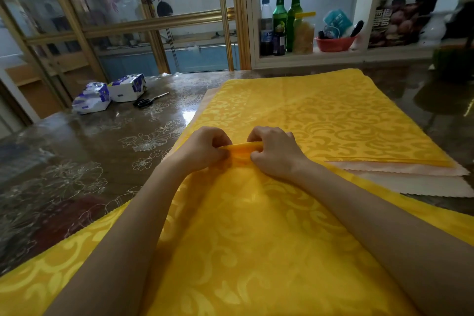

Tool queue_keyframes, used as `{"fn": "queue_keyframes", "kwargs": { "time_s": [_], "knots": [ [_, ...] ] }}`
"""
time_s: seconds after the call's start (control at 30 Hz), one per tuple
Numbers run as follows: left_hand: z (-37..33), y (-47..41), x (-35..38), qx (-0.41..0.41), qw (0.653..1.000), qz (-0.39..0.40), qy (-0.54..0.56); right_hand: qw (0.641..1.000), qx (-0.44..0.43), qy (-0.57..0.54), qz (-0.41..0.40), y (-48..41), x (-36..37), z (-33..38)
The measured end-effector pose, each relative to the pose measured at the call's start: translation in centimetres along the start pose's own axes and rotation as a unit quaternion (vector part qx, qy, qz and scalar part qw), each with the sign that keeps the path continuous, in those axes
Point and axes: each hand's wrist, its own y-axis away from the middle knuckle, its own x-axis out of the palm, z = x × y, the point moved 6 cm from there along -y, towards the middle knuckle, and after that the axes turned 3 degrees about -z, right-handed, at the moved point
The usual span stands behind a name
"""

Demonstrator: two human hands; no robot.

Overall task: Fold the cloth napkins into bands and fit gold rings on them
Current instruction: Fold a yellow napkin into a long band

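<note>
Centrally, the left hand and right hand each pinched the rolled far edge of a yellow napkin spread on the tabletop, overlapping a flat yellow napkin stack beyond.

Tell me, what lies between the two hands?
A raised fold of the yellow napkin fills the gap; the left hand and the right hand pinch its ends. The head view shows it.

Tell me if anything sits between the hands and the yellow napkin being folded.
Nothing visible does. The left hand and right hand both pinch the folded edge of the yellow napkin. The scissors and tissue packs lie far off to the left on the table.
</note>
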Motion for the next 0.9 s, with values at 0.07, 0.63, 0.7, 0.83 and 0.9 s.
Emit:
{"fn": "queue_keyframes", "kwargs": {
  "time_s": [0.07,0.63,0.7,0.83,0.9],
  "knots": [
    [-0.1,0.0,0.0,0.001,1.0,-0.002,0.001,0.999,0.018,-0.032,-0.001,-0.1,-0.3,-0.5],
    [0.0,0.5,0.6,-0.043,0.997,0.062,-0.012,0.997,-0.062,0.054,-0.009,1.2,-1.0,0.3],
    [0.0,0.5,0.8,-0.045,0.995,0.079,-0.042,0.999,-0.002,-0.026,-0.024,0.9,-1.2,-0.2],
    [-0.1,0.4,0.8,-0.037,0.994,0.079,-0.066,0.998,0.02,-0.049,0.016,0.4,-0.9,-0.7],
    [-0.1,0.4,0.7,-0.028,0.995,0.071,-0.069,0.997,0.03,-0.06,0.045,0.2,-1.0,-1.0]
  ]
}}
